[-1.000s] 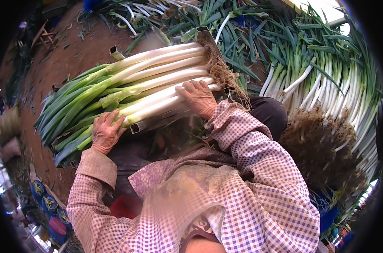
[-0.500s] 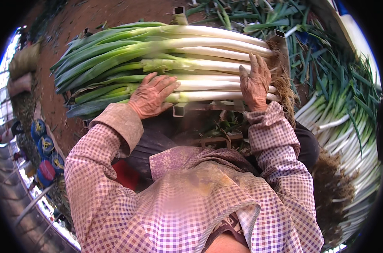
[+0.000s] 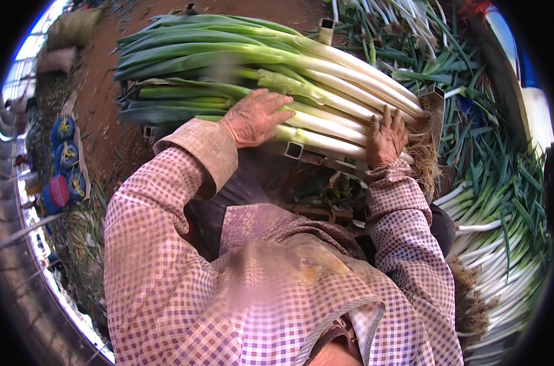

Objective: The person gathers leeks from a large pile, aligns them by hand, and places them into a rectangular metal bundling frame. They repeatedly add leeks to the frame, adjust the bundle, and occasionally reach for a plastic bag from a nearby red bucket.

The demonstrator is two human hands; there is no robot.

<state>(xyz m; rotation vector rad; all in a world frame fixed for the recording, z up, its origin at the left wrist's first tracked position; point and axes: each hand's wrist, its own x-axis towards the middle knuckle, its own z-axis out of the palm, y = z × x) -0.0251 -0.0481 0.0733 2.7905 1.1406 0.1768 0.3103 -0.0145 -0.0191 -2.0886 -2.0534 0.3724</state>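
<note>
A layer of large green onions (image 3: 326, 97) lies across a metal frame (image 3: 294, 150) in front of me, dark green leaves to the left and brown roots (image 3: 424, 152) to the right. My left hand (image 3: 255, 118) rests on the near stalks where green turns to white, fingers spread. Near the root end, my right hand (image 3: 387, 139) lies on the white stems with its fingers stretched out. Both palms are turned down and hidden, and neither hand grips a stalk. Checked sleeves cover both forearms.
A large pile of green onions (image 3: 502, 268) lies at my right, with loose leaves (image 3: 472, 134) beyond the frame. Square-tube posts (image 3: 326, 30) stick up at the frame's corners. Blue bundles (image 3: 65, 155) and a sack (image 3: 73, 29) sit on the bare soil at the left.
The view has turned, so the onions now slant down to the right. My right hand's fingers have spread more over the near stems. My left hand still rests at about the same part of the stalks.
</note>
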